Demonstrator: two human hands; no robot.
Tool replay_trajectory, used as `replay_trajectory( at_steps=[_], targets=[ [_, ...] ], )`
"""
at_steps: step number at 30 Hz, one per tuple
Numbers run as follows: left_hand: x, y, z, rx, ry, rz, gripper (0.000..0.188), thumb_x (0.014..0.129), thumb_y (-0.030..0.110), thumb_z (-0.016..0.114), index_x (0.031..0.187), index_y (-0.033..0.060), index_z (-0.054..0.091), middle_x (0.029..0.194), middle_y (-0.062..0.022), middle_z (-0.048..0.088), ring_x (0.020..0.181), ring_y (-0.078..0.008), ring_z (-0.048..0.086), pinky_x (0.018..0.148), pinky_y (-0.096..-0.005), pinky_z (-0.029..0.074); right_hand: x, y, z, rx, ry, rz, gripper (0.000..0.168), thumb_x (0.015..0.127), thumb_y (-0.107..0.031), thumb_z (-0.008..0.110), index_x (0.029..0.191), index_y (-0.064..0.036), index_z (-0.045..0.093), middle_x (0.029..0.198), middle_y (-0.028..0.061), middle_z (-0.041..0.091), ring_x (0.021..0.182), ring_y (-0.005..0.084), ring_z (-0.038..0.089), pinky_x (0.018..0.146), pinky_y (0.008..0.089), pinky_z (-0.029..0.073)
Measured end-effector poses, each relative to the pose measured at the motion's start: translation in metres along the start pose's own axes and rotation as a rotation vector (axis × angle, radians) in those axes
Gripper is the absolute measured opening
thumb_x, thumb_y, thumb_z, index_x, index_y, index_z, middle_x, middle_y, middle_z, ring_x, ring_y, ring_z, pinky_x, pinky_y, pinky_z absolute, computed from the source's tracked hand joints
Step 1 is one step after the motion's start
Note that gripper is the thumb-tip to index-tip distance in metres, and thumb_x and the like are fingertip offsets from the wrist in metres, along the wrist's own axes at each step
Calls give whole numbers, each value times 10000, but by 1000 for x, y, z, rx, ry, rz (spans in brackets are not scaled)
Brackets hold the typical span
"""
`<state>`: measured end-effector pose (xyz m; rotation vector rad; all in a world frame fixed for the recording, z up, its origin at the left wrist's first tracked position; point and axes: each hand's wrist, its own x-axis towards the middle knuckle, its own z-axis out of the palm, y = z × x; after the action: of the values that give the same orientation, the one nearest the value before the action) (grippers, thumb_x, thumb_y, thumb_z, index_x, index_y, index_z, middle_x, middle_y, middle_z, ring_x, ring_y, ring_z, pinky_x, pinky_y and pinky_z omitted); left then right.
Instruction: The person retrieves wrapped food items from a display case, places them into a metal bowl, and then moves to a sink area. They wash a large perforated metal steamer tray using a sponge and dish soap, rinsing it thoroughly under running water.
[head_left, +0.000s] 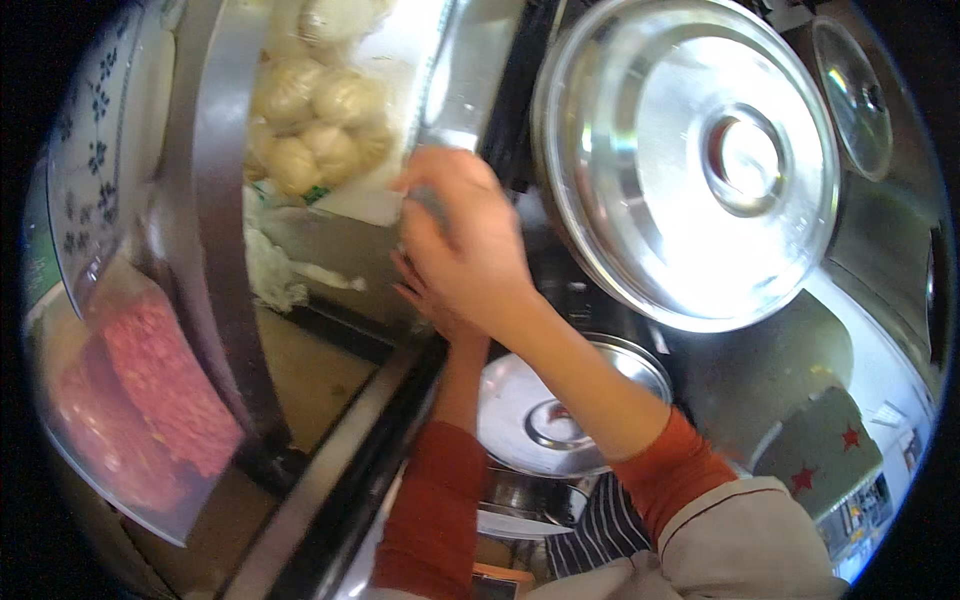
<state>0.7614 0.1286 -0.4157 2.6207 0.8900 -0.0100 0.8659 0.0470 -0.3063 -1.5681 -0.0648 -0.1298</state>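
Note:
My right hand (465, 225), blurred, is curled above the metal edge of an open compartment (337, 247). Something small and grey shows between its thumb and fingers; whether it is held is unclear. Just below and partly behind it is my left hand (427, 300), with only some fingers and the wrist showing. Clear plastic bags of round, pale buns or dough balls (322, 127) lie in the compartment, left of my hands. Crumpled whitish plastic (274, 270) lies under them. At far left, pink ground meat (161, 382) is packed in clear plastic.
A large domed steel lid (682, 165) stands close to the right of my hands. A smaller steel lid (536, 405) lies below my right forearm. A glass lid (851, 97) is at upper right. The compartment's metal rim (217, 187) and a dark rail (360, 450) border the left side.

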Motion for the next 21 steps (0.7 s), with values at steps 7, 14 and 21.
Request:
replay_trajectory(
  at_steps=[7, 14, 21],
  targets=[
    [-7, 28, -18, 410, -17, 190, 891, 837, 535, 590, 1490, 91, 176, 1543, -147, 151, 1418, -386, 100, 1072, -651, 159, -138, -41, -106, 16, 91, 343, 127, 839, 61, 524, 918, -13, 591, 913, 113, 608, 824, 208, 599, 760, 300, 472],
    [-63, 40, -46, 270, -56, 67, 965, 806, 422, 634, 1476, -5, 87, 1531, -242, 73, 1400, -465, 50, 1068, -665, 100, -63, -120, -113, 215, 82, 233, 211, 873, 54, 468, 1050, -3, 566, 1004, 41, 593, 933, 115, 551, 872, 255, 427],
    [-205, 59, -144, -144, -301, 278, 932, 801, 348, 636, 1476, 7, 92, 1519, -250, 99, 1396, -471, 45, 1031, -705, 68, 128, -158, -115, 72, 131, -165, 329, 797, 33, 467, 1107, 6, 576, 1087, 195, 615, 1029, 334, 606, 911, 365, 469]
  ],
)
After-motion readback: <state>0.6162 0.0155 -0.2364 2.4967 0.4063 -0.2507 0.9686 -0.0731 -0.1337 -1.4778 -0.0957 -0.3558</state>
